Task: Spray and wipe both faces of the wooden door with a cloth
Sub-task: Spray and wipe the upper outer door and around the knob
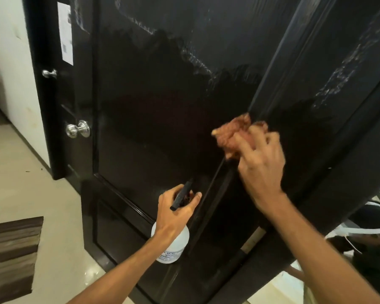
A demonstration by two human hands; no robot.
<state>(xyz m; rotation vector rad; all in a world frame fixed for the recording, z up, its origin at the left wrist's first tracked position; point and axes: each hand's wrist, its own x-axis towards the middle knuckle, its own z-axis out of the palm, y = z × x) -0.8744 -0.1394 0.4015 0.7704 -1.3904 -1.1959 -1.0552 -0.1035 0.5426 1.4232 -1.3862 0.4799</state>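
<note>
mat: one brown striped floor mat lies at the near left on the pale floor.
left hand: near and low, the left hand has its fingers wrapped round the neck of one white plastic spray bottle with a black trigger head, nozzle towards the door's lower panel.
right hand: higher and to the right, the right hand has its fingers clenched on one bunched reddish-brown cloth, pressed to the door; both are motion-blurred.
door: one dark glossy panelled wooden door stands upright just ahead, long axis vertical; only this face shows.
key relation: whitish smears lie above the cloth, farther up the panel and on the right-hand rail; the right hand is the nearer one, so the coming strokes probably run upward along the door's length.
knobs: two round silver metal knobs at the left, one lower, one higher.
label: one white paper sticker at the far top left.
</note>
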